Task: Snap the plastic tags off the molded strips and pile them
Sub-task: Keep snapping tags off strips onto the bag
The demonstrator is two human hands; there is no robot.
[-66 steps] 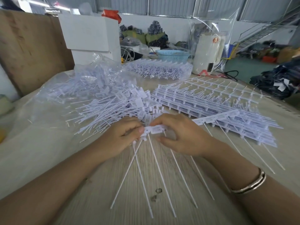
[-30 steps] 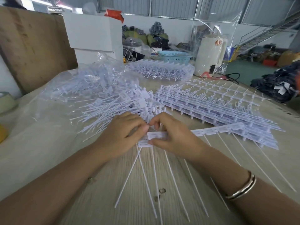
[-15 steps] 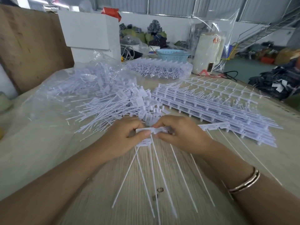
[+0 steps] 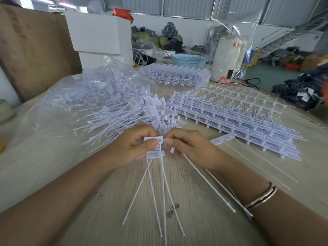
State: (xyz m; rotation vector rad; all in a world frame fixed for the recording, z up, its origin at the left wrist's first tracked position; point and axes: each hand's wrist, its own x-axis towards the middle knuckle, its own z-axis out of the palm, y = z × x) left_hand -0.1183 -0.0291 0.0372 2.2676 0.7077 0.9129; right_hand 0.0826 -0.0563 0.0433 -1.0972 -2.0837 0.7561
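Note:
My left hand [image 4: 132, 148] grips several loose white plastic tags [image 4: 154, 140] by their flat heads; their long thin tails fan down toward me over the wooden table [image 4: 195, 201]. My right hand [image 4: 192, 148] pinches the near end of a molded strip [image 4: 222, 139], right beside the left hand's tags. The strip runs off to the right with a few tags attached. A pile of loose tags [image 4: 113, 112] lies behind my left hand. A stack of whole molded strips [image 4: 236, 118] lies behind my right hand.
A clear plastic bag [image 4: 85, 91] with more tags lies at the back left, another bagged bundle [image 4: 174, 75] behind it. White boxes [image 4: 99, 32], a blue basket [image 4: 189, 60] and a white appliance [image 4: 228, 63] stand at the far edge.
Both hands snapped further tags off the strip; the strip's remaining length to the right has grown shorter, and the bundle in my left hand has grown.

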